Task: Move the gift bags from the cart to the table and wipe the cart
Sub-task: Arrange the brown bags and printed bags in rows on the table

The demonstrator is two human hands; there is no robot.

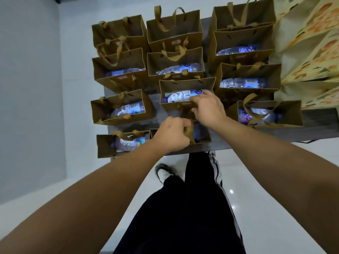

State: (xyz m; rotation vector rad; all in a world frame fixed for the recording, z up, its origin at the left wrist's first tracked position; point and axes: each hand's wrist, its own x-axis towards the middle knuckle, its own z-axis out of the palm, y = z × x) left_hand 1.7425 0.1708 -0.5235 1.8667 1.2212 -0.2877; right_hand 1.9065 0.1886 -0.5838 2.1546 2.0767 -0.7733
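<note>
- The brown paper gift bags point(119, 107) stand upright in rows on a dark surface point(311, 123), mouths up, their long sides running left to right.
- Our left hand point(171, 133) is closed on the ribbon handle point(190, 132) of the nearest bag point(203, 138).
- Our right hand point(209, 107) pinches the near rim of the middle bag point(187, 85).
- Water bottles point(242, 83) lie inside; we cannot read the labels.

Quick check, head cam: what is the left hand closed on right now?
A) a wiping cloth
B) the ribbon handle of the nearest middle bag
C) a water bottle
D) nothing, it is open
B: the left hand is fisted around the tan ribbon handle of the nearest middle bag, with the strap running out below the fist.
</note>
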